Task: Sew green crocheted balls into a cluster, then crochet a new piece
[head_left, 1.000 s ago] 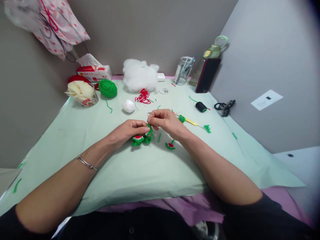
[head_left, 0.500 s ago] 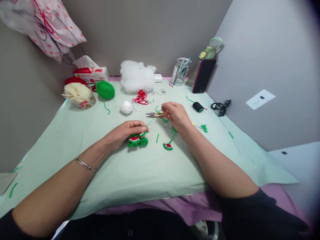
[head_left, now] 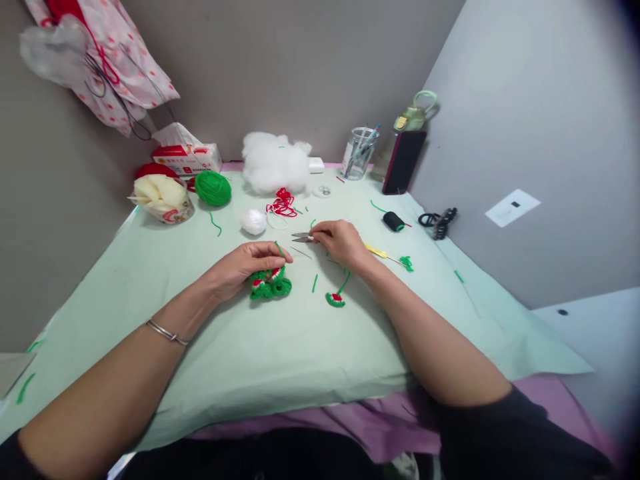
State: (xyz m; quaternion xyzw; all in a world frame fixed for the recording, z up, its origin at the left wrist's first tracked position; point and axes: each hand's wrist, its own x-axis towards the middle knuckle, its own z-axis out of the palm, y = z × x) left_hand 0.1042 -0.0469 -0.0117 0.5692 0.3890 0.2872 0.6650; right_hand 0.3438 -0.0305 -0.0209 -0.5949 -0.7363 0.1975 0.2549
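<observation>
My left hand (head_left: 250, 263) pinches a green, red and white crocheted piece (head_left: 271, 288), with a short green yarn end standing up by the thumb. My right hand (head_left: 343, 243) is closed over the handles of small thread snips (head_left: 301, 237), whose parted blades point left. Just below the blades a thin needle (head_left: 301, 253) lies on the cloth. Under my right wrist sits a small crocheted watermelon slice (head_left: 335, 300) with a green yarn tail. A yellow-handled crochet hook (head_left: 376, 251) is partly hidden behind that wrist.
Toward the back are a white yarn ball (head_left: 253, 222), red yarn (head_left: 283, 203), a green yarn ball (head_left: 213, 189) and white stuffing (head_left: 275, 162). A pen jar (head_left: 358, 155), phone (head_left: 405, 162), black thread spool (head_left: 393, 221) and hair claw (head_left: 443, 223) stand or lie rightward.
My right hand has left the yarn strand stretched from the crocheted piece and come down onto the snips. The needle now shows on the cloth. The crocheted piece has turned slightly in my left hand.
</observation>
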